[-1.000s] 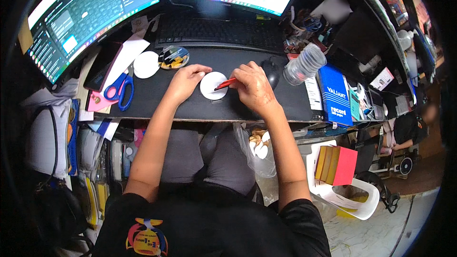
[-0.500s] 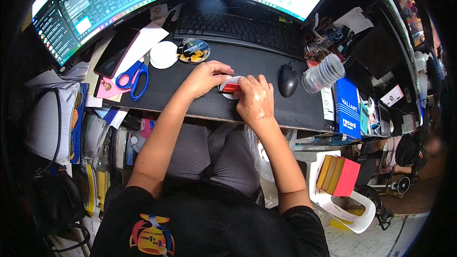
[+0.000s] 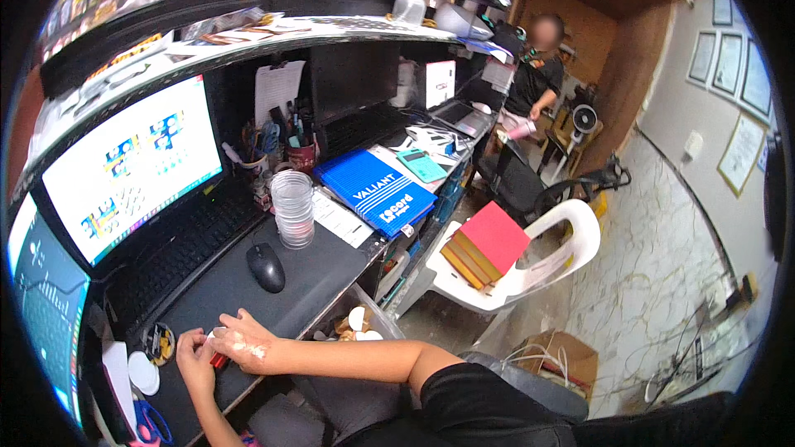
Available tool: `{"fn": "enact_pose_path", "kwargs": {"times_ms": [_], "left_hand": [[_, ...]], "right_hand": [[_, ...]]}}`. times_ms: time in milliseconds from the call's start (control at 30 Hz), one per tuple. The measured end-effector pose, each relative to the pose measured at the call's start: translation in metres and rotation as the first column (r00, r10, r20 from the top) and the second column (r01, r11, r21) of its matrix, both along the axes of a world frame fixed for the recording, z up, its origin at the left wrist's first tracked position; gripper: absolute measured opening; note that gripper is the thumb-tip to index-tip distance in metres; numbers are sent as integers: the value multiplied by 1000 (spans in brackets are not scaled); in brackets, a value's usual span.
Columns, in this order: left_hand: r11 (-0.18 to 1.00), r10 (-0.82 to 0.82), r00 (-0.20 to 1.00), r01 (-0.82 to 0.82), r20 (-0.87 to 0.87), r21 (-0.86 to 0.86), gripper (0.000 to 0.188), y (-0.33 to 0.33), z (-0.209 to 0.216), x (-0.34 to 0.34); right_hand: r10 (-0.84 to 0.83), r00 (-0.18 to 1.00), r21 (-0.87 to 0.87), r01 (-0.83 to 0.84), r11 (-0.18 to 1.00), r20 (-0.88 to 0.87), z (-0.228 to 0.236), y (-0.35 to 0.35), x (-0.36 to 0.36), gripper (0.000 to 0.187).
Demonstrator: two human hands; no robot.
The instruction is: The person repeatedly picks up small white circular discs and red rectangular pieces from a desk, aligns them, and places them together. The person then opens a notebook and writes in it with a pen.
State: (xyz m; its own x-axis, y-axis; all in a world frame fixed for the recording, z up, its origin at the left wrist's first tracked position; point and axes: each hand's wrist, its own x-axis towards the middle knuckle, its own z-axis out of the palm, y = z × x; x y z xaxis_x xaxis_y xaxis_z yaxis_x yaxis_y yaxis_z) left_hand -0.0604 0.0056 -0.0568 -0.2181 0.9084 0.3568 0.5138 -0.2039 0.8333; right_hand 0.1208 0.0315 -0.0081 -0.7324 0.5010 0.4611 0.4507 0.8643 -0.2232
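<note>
Both hands meet low over the near part of the black desk (image 3: 327, 277). My right hand (image 3: 244, 345) is closed on a small red and white thing (image 3: 219, 359), mostly covered by the fingers; its kind does not show. My left hand (image 3: 196, 362) is closed on the same thing from the other side. Just left of it lie a round printed disc (image 3: 158, 342) and white round discs (image 3: 143, 374). Blue-handled scissors (image 3: 151, 424) rest nearer the lower edge.
A black mouse (image 3: 266, 267) and a stack of clear round plastic pieces (image 3: 293, 211) stand beyond my hands. Farther along are a keyboard (image 3: 178, 252), a blue record book (image 3: 377, 190) and a teal calculator (image 3: 422, 165). A white chair (image 3: 571, 240) holds red-covered books (image 3: 497, 236). Another person (image 3: 534, 83) is at the back.
The view has swung to the right, bringing the chair, the wall and the other person more into sight. My hands stay together on the small red and white thing.
</note>
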Motion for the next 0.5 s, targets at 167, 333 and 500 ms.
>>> {"fn": "enact_pose_path", "kwargs": {"times_ms": [167, 333, 500], "left_hand": [[993, 101, 974, -88, 205, -73, 14, 10, -25, -21], [910, 410, 911, -412, 34, 55, 29, 13, -33, -20], [758, 546, 759, -628, 355, 176, 40, -8, -13, -13]], "right_hand": [[9, 998, 66, -5, 998, -58, -10, 8, -14, 24], [-59, 997, 93, 64, 994, -52, -7, 23, -32, 12], [-106, 994, 127, 111, 986, -41, -17, 35, -50, 9]]}}
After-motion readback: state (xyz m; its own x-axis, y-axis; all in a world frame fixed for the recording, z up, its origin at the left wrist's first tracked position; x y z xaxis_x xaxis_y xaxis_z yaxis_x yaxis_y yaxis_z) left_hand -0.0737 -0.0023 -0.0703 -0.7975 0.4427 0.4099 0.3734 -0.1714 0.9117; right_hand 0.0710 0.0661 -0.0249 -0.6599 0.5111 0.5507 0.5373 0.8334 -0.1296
